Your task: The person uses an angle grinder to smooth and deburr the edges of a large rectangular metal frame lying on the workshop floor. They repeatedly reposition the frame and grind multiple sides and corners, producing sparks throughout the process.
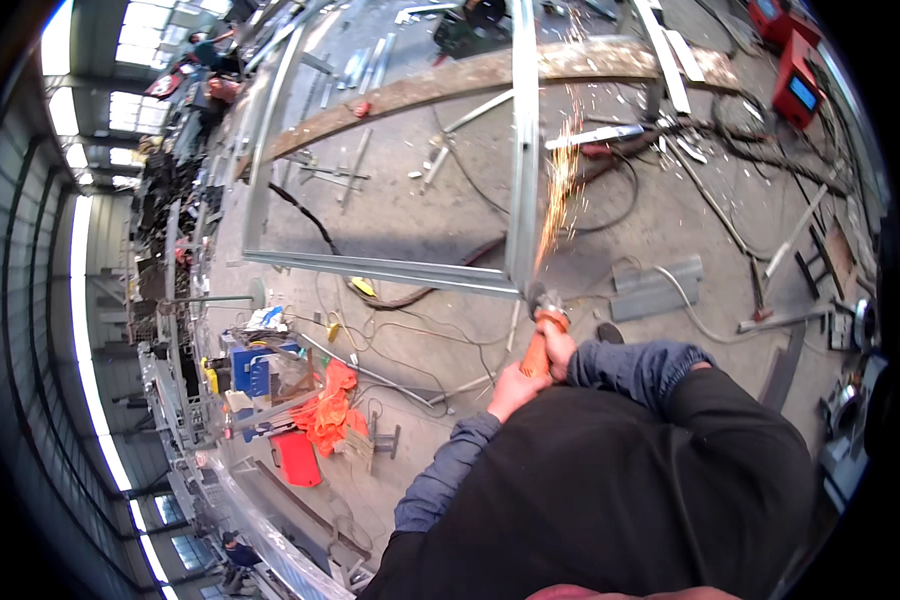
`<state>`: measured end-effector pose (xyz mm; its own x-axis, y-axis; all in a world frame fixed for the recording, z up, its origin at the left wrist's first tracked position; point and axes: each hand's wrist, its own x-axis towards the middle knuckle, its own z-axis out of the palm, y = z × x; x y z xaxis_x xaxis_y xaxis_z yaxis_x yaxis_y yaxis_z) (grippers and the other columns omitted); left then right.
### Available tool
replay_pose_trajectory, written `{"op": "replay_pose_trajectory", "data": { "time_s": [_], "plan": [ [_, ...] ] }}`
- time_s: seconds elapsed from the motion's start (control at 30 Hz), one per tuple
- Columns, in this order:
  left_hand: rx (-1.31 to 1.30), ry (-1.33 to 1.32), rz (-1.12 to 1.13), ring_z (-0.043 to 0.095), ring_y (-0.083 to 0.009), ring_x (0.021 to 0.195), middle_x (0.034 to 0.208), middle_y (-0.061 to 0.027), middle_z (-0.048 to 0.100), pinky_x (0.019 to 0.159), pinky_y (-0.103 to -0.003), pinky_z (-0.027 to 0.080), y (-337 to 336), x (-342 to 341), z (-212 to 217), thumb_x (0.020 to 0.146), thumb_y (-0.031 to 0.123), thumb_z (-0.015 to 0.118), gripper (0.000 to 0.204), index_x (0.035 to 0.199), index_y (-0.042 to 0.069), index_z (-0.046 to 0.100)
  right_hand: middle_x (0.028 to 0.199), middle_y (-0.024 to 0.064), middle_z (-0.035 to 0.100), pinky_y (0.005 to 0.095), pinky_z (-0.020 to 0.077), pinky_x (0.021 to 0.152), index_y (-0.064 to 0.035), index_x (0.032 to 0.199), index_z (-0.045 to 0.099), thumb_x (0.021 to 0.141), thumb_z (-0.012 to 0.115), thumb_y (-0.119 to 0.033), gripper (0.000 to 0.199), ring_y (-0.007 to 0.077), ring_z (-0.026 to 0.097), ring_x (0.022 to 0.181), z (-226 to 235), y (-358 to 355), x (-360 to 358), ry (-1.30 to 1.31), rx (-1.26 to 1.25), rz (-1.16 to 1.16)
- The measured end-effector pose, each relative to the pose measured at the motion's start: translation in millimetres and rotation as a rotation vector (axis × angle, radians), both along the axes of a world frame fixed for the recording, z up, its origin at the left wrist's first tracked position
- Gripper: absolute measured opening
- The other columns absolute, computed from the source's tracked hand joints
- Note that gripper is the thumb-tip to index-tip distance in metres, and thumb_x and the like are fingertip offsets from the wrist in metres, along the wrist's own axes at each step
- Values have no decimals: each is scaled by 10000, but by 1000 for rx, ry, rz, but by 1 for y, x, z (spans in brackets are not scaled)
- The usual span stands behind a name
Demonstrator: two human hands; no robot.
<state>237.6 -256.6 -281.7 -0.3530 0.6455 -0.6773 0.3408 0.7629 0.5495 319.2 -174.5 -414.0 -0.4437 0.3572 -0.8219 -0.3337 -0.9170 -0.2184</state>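
Observation:
Both of my hands are closed on an orange angle grinder [536, 352]. My left hand [516, 388] wraps the rear of its body, close to my torso. Farther forward, my right hand [559, 350] grips it just behind the head. The grinder's head meets the near right corner of a galvanized metal frame [518, 240]. A stream of bright sparks [562, 180] flies away from that corner toward the far side. The exact contact of the disc with the metal is too small to make out.
A rusty plank [450, 82] runs under the frame. Cables and metal offcuts litter the concrete floor. A red machine with a screen [798, 82] stands far right. Left of me lie an orange cloth [330, 408], a red box [296, 459] and a blue case [253, 368]. Another person [238, 550] is at lower left.

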Motion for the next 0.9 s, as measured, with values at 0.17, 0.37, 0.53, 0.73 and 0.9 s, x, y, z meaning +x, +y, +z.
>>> {"op": "replay_pose_trajectory", "data": {
  "time_s": [0.17, 0.37, 0.53, 0.73, 0.9],
  "plan": [
    [76, -69, 80, 607, -121, 538, 713, -55, 675, 521, -305, 490, 35, -34, -15, 710, 301, 845, 468, 995, -14, 649, 988, 127, 608, 442, 531, 835, -8, 1194, 563, 834, 705, -319, 496, 269, 624, 890, -8, 38, -38, -60, 53, 27],
    [83, -91, 71, 655, -162, 628, 779, -87, 713, 606, -336, 529, 18, -55, -11, 709, 290, 849, 529, 1074, -42, 660, 980, 131, 611, 442, 543, 802, 5, 1138, 571, 819, 718, -317, 476, 270, 634, 858, 36, 36, -49, -34, -20, 32],
    [17, -49, 42, 653, -148, 633, 785, -86, 713, 600, -327, 522, 32, -57, -8, 725, 278, 842, 507, 1073, -44, 663, 999, 150, 621, 442, 540, 797, 22, 1097, 593, 813, 723, -319, 462, 282, 643, 865, 28, 39, -56, -114, -43, 27],
    [99, -119, 99, 602, -104, 572, 736, -59, 681, 541, -293, 484, 79, -96, -15, 741, 257, 838, 454, 1035, -39, 658, 993, 138, 619, 453, 536, 796, 6, 1127, 585, 826, 710, -301, 448, 276, 637, 867, 22, 90, -96, -94, -16, 47],
    [25, -86, 45, 633, -125, 665, 831, -83, 699, 614, -317, 521, 61, -73, 0, 739, 284, 850, 501, 1049, -50, 644, 955, 109, 600, 460, 533, 797, -35, 1141, 573, 836, 696, -288, 414, 262, 622, 834, 16, 63, -79, -67, -1, 31]
  ]
}}
